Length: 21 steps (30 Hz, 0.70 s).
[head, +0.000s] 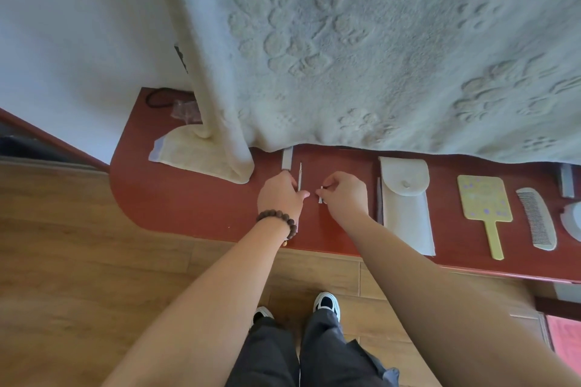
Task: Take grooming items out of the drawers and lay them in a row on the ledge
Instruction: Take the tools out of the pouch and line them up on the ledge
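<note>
On the red-brown ledge (pixel 176 198) my left hand (pixel 281 196) rests over a thin silver tool (pixel 300 179) that lies lengthwise; its fingers curl round the tool's middle. A flat grey metal piece (pixel 287 158) lies just beyond that hand. My right hand (pixel 344 195) pinches a small silver item (pixel 321 195) just right of the thin tool. Further right, in a row, lie a slim grey file (pixel 379 201), a pale felt pouch (pixel 405 201), a yellow hand mirror (pixel 484 207) and a grey comb (pixel 536 218).
A cream blanket (pixel 377 41) hangs over the ledge's back edge. A pale cloth sleeve (pixel 188 154) lies at the left, with a black hair tie (pixel 160 97) and clear wrapper behind. More grey items (pixel 567 181) sit at the far right. Wooden floor and my shoes are below.
</note>
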Each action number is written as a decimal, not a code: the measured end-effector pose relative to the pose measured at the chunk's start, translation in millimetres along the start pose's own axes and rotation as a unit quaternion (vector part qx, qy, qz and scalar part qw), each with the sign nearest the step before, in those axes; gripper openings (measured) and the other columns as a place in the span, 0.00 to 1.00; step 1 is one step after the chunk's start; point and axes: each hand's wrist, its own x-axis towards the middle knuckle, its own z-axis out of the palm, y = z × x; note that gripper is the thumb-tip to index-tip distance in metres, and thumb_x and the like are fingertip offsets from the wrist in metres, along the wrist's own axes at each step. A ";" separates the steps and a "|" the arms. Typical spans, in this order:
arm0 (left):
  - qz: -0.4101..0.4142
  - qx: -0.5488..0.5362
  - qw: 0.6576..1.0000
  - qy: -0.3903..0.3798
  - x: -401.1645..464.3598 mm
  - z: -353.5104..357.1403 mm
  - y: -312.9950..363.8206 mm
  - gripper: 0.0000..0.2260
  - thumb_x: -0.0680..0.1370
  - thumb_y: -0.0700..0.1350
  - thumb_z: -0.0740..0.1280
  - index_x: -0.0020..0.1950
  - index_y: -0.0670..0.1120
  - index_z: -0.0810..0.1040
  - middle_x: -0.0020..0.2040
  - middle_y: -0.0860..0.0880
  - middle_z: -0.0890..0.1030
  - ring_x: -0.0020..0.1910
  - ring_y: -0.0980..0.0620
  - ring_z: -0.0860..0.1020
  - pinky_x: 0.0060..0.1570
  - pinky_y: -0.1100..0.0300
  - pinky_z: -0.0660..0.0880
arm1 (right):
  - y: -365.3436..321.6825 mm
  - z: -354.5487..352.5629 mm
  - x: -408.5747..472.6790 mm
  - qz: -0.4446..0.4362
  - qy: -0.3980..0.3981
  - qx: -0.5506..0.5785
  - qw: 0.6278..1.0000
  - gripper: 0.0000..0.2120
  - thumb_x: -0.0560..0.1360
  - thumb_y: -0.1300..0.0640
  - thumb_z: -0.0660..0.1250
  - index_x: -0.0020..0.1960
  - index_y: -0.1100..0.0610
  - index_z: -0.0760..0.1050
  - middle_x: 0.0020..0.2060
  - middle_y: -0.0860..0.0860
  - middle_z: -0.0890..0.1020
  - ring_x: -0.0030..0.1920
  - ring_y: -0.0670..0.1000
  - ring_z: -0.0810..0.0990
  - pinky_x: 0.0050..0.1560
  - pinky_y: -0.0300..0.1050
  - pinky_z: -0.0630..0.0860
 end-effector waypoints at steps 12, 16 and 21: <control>0.106 -0.047 0.992 0.046 -25.4 -5.9 12.6 0.11 0.75 0.49 0.70 0.55 0.46 0.78 0.46 0.50 0.81 0.47 0.52 0.79 0.43 0.60 0.74 | 21.5 -36.0 -20.6 -0.022 0.015 0.090 0.996 0.06 0.72 0.59 0.71 0.48 0.52 0.78 0.41 0.50 0.82 0.41 0.50 0.80 0.45 0.44 0.77; 0.143 -0.056 0.988 0.006 -40.2 12.0 37.0 0.09 0.76 0.48 0.69 0.54 0.47 0.78 0.48 0.51 0.81 0.47 0.54 0.79 0.44 0.62 0.74 | 42.7 -76.2 -32.7 -0.014 0.063 0.110 0.992 0.06 0.75 0.56 0.68 0.52 0.51 0.78 0.42 0.49 0.82 0.39 0.50 0.81 0.36 0.35 0.74; 0.141 0.005 0.989 -0.053 -54.0 49.4 67.7 0.12 0.77 0.51 0.66 0.58 0.48 0.75 0.52 0.49 0.79 0.50 0.50 0.78 0.48 0.58 0.76 | 72.0 -108.9 -43.2 0.011 0.136 0.095 0.986 0.08 0.75 0.57 0.67 0.54 0.53 0.78 0.44 0.46 0.81 0.45 0.44 0.78 0.40 0.31 0.68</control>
